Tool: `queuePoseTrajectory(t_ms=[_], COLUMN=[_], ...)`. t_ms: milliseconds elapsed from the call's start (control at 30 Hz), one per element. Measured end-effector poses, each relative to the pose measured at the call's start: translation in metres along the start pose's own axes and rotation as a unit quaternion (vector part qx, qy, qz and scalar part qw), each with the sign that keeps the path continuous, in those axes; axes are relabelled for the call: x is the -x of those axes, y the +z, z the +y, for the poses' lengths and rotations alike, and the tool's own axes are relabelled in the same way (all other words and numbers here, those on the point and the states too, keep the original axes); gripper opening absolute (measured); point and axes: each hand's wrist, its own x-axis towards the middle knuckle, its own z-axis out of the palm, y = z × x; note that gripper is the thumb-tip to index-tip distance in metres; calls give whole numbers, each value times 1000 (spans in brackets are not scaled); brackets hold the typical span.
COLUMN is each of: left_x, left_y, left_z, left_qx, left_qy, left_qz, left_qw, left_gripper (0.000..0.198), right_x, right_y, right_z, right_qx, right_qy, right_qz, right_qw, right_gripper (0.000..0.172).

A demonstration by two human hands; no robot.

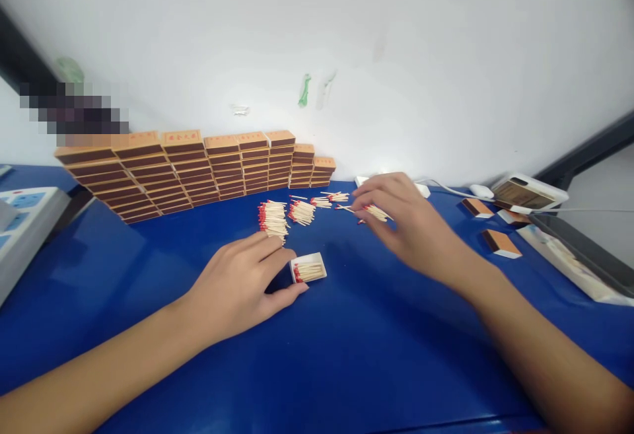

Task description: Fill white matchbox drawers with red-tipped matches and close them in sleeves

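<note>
My left hand point(242, 279) grips a small white matchbox tray point(311, 258) between thumb and fingers on the blue table. Inside the tray lies a layer of matches point(309, 272), their red heads toward my left hand. Farther right, my right hand point(409, 222) is raised a little over the table and pinches a single match point(345, 208). Below its fingers is a small loose heap of matches point(377, 212), partly hidden by the hand. A larger match pile point(272, 217) and a smaller match pile point(302, 212) lie behind the tray.
Tall stacks of closed matchboxes point(183, 163) line the white wall at the back left. Loose matchbox covers point(501, 242) lie at the right, near a dark phone-like slab point(584, 249) and a white cable point(453, 191). A white power strip point(30, 222) stands at the left edge.
</note>
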Motion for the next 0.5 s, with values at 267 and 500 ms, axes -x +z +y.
queuePoseTrajectory(t_ms=[267, 500], left_x=[-1, -2], left_y=[-2, -1], left_z=[-1, -1], left_qx=[6, 4], left_qy=[3, 8], left_qz=[1, 4], left_qw=[1000, 1000], left_gripper=[24, 23], right_x=[24, 26], right_y=[2, 18], right_z=[70, 77], right_qx=[26, 27], right_qy=[45, 45], right_qz=[-89, -86], right_qw=[995, 995], right_gripper=[20, 15])
